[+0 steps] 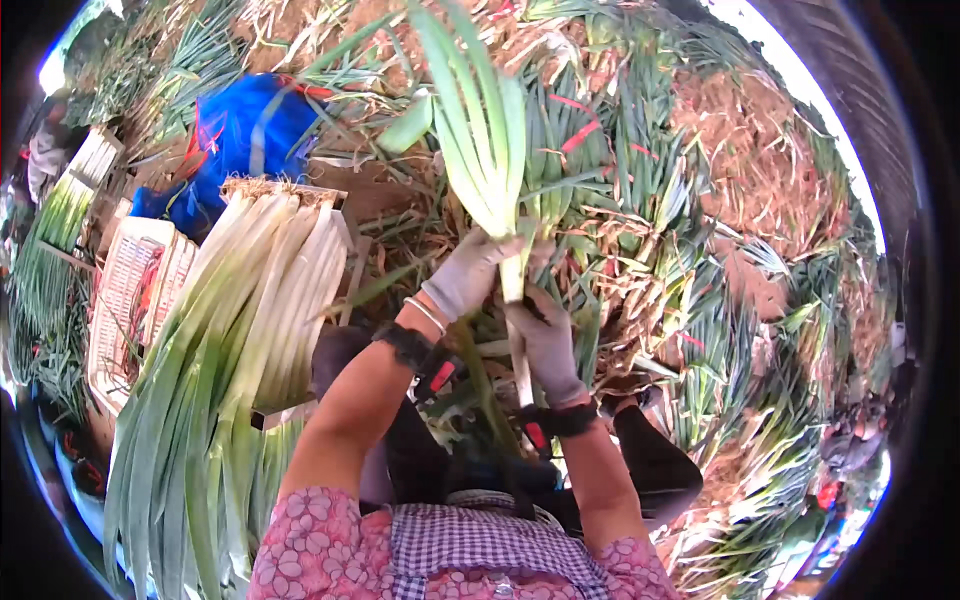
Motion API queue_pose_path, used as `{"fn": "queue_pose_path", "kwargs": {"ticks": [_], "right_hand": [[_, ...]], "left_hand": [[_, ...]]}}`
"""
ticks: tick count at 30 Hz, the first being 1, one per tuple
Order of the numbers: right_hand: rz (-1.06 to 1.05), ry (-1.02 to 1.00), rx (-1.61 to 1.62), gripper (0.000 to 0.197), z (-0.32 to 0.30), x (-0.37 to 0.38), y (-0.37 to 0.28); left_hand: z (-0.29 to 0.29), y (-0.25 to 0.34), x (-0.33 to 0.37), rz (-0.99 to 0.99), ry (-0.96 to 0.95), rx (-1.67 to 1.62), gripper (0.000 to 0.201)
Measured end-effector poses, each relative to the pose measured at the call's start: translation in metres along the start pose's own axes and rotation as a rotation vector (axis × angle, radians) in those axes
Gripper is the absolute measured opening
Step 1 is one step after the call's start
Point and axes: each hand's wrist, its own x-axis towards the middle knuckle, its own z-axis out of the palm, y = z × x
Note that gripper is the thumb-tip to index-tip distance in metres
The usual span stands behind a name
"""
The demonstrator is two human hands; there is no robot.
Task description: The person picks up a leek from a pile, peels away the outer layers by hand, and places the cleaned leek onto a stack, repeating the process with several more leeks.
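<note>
A single leek stands in front of me, its green leaves fanned out away from me and its pale shaft pointing back toward my lap. Where the leaves meet the shaft, my left hand is closed on it, in a light glove. My right hand, also gloved, is closed round the shaft lower down, nearer my body. A loose piece of green leaf shows just left of the leek's leaves. On my left lies a thick stack of leeks, root ends away from me and leaves hanging toward me.
A white plastic basket with red strips stands beyond the stack at far left, near a blue bag. More leeks lie at the left rim. Leek bundles with red ties and dry trimmings cover the ground ahead and right.
</note>
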Motion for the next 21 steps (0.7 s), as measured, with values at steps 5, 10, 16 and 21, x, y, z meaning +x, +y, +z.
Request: {"fn": "queue_pose_path", "kwargs": {"ticks": [5,10,16,21], "right_hand": [[-0.208,0.021,-0.101,0.037,0.027,0.024,-0.001],[-0.271,-0.052,0.128,0.031,0.042,0.053,-0.002],[0.152,-0.090,0.013,0.024,0.001,-0.014,0.048],[0.342,-0.388,-1.226,0.043,-0.091,-0.087,0.131]], "left_hand": [[-0.004,0.024,-0.010,0.120,0.288,0.225,0.043],[-0.010,0.029,-0.013,0.184,0.313,0.362,0.050],[-0.017,0.026,-0.010,0.170,0.313,-0.010,0.044],[-0.019,0.049,-0.003,0.193,0.363,-0.099,0.037]]}}
